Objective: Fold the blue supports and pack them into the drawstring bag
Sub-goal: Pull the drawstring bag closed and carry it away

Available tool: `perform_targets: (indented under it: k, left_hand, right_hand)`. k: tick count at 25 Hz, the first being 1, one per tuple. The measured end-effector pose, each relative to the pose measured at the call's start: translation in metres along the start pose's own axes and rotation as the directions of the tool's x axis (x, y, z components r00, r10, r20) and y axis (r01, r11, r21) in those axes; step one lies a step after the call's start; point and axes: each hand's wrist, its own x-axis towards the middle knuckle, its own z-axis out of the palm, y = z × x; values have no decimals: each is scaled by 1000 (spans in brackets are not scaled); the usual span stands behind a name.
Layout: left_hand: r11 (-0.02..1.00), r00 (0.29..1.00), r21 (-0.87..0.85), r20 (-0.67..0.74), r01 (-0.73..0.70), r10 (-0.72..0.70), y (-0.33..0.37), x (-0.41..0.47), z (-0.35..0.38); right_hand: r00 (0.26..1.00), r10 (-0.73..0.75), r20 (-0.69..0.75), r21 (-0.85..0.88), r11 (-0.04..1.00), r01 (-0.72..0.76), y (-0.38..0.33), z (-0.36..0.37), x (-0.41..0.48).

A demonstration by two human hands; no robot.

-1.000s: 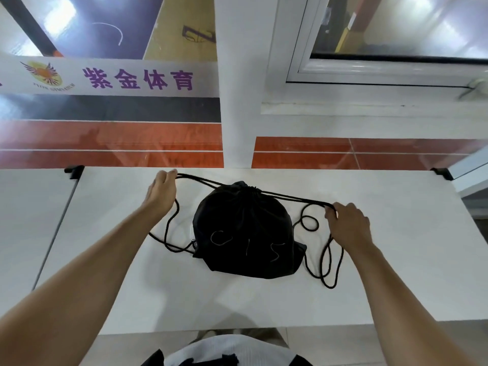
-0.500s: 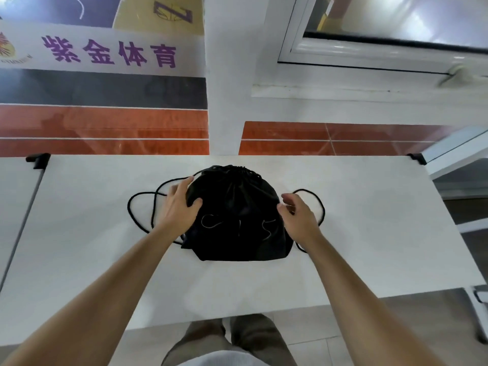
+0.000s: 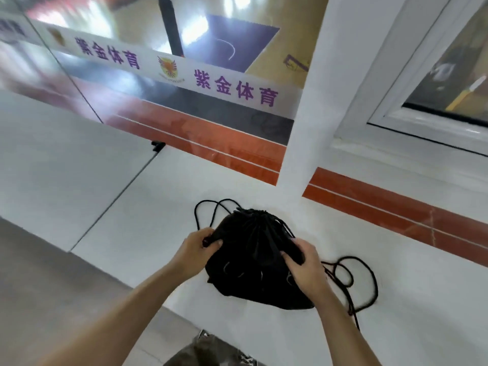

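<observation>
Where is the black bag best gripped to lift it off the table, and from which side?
Probably its two upper flanks, just below the gathered mouth, one hand from each side. The bag bulges round on the table with its mouth drawn shut, so cloth bunches there; the left hand and right hand grip it there. The cords lie slack.
</observation>
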Motion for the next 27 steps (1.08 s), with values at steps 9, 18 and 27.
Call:
perform_targets:
  k: [9, 18, 27]
  left_hand:
    - [958, 958, -285, -283, -31, -53, -18, -93, -105]
    - [939, 719, -295, -691, -178, -82, -129, -201, -287]
    - [953, 377, -258, -908, -156, -184, -262, -320, -476]
  right_hand:
    - [983, -138, 121, 234, 966, 107, -131, 28, 5]
    - [873, -413, 261, 254, 901, 351, -343, 193, -42]
    - [784, -537, 311, 415, 819, 396, -502, 423, -144]
